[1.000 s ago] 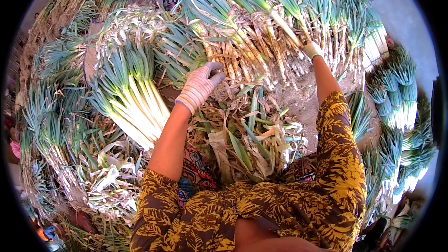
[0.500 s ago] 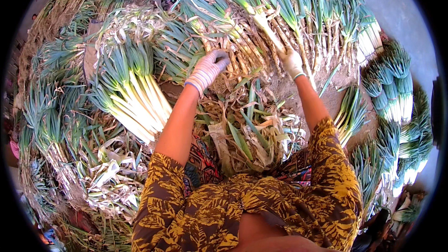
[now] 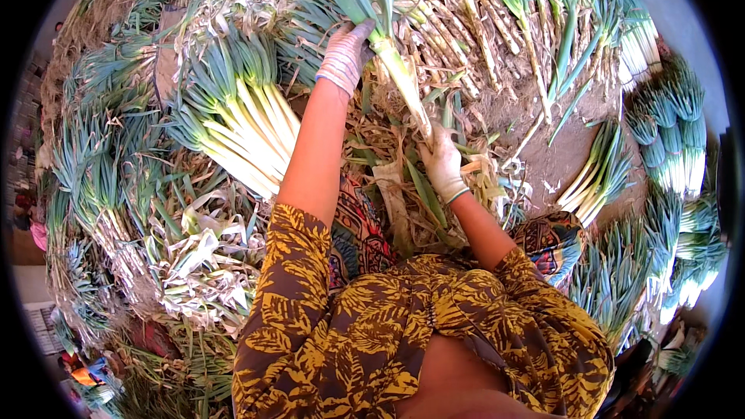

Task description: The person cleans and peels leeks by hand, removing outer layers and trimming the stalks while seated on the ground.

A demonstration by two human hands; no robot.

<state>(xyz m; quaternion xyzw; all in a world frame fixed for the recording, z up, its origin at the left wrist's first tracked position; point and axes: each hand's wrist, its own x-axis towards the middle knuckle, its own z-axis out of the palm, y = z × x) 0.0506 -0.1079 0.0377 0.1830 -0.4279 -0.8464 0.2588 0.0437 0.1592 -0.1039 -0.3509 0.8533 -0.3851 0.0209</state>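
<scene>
So the biggest thing here is the far row of brown-husked leeks (image 3: 485, 31), running out to the right. Tied bundles (image 3: 671, 151) are stacked along the far right side, and a fanned pile of pale leeks (image 3: 252, 109) lies left of me. Dry husks (image 3: 209, 244) are heaped near left, and a small bunch (image 3: 594, 174) is lying off to my right. One leek (image 3: 400, 70) hangs slantwise between my gloves: left hand (image 3: 342, 58) with fingers wrapped just under the leaves, right hand (image 3: 444, 163) with fingers pinching the lower end.
</scene>
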